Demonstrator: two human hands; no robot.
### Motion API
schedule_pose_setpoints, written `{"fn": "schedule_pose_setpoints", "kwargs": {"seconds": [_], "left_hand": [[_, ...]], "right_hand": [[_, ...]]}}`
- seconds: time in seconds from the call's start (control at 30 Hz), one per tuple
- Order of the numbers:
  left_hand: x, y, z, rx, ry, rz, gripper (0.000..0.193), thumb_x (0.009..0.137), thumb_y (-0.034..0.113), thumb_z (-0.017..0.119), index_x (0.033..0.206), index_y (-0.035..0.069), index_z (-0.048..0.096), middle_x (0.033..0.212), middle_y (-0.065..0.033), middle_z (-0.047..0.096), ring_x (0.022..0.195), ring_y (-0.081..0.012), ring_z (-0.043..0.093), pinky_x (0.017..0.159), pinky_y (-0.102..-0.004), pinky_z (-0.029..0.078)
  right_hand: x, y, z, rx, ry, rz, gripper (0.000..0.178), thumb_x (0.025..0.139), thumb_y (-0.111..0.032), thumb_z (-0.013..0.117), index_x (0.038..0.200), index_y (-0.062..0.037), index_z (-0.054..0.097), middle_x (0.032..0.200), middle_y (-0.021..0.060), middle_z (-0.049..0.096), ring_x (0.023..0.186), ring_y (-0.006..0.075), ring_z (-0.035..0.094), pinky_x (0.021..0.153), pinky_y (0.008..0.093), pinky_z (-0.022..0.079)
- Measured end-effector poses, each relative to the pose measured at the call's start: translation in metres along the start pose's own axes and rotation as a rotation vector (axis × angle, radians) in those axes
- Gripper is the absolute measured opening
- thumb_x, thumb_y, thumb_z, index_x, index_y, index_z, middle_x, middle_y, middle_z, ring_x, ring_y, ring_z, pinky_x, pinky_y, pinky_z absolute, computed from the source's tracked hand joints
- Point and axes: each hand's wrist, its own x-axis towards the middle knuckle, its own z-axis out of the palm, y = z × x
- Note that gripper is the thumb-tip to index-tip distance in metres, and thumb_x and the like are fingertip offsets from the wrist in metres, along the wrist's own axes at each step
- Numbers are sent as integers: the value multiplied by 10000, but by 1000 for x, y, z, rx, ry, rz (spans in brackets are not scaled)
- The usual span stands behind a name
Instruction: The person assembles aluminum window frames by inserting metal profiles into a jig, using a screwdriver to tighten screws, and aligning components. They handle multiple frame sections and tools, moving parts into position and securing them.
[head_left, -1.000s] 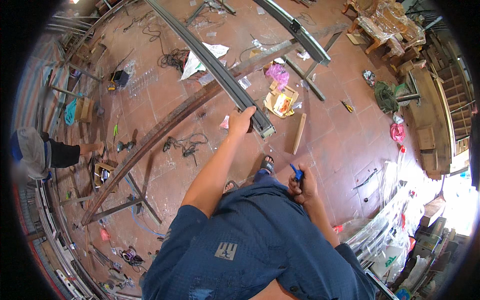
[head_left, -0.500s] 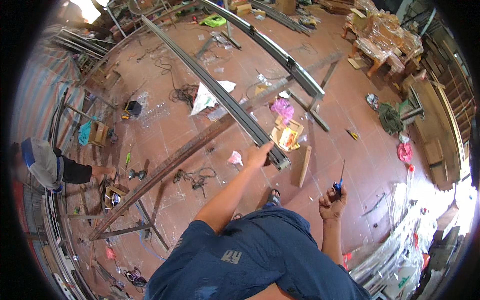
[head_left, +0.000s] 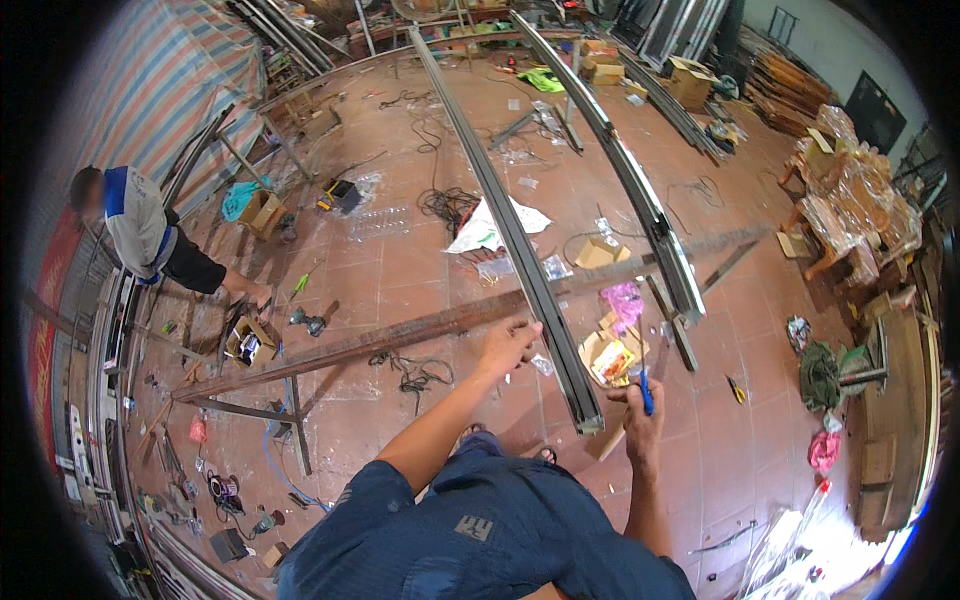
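A long dark grey metal profile (head_left: 524, 262) runs from the far end toward me, its near end beside my body. My left hand (head_left: 508, 348) is at its left edge, fingers bent and somewhat apart, fingertips close to or touching the metal; contact is hard to make out. In my right hand (head_left: 642, 428), to the right of the profile's near end, is a screwdriver with a blue handle (head_left: 647, 396), its thin shaft pointing up and away. Beneath the profile lies a rusty steel beam (head_left: 430, 335) of a trestle. A second long profile (head_left: 640, 185) rests farther right.
An opened carton (head_left: 606, 352) with a yellow-red packet and a pink plastic bag (head_left: 625, 303) lie on the floor. Pliers (head_left: 737, 389) lie at the right. Cables (head_left: 410, 372) tangle under the beam. At the left another person (head_left: 140, 225) stands beside stacked profiles.
My left hand has gone from the profile's near end to its left edge, farther up. My right hand with the screwdriver has moved left, close to the profile. The view has shifted.
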Motion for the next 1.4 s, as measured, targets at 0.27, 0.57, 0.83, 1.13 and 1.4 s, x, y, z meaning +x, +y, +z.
{"fn": "schedule_pose_setpoints", "kwargs": {"seconds": [0.27,0.57,0.83,1.13,1.4], "left_hand": [[179,26,-95,-288,337,31,675,927,508,746,1357,20,567,1020,-84,668,756,-151,625,577,-302,504],[404,111,-135,-718,101,-52,508,975,582,648,988,74,666,773,-52,651,641,-220,648,600,-392,555],[518,147,-199,-702,236,13,428,911,394,810,952,-12,680,817,-82,678,641,-225,638,568,-415,534],[389,98,-115,-1027,-281,17,686,912,684,624,1251,88,615,886,-106,705,743,-291,699,683,-433,612],[232,58,9,-1435,-929,41,1014,728,915,589,1550,348,413,1082,-120,691,940,-330,666,886,-568,521]], "right_hand": [[45,-37,96,-631,-126,71,594,815,-360,840,1195,-17,538,1091,266,684,994,454,673,862,507,533],[83,-73,156,-1021,-160,485,784,756,-527,861,1251,-9,545,1091,294,686,1002,478,678,853,540,532],[45,-71,129,-1147,-247,628,787,762,-498,843,1314,-14,559,1112,282,689,1009,446,687,842,516,543],[-134,-26,-12,-1361,11,801,798,772,-506,801,1364,-21,575,1071,259,717,984,400,717,816,482,568],[-253,-10,-111,-1402,311,1052,771,771,-526,772,1347,-36,624,1021,241,745,933,384,742,755,471,594]]}}
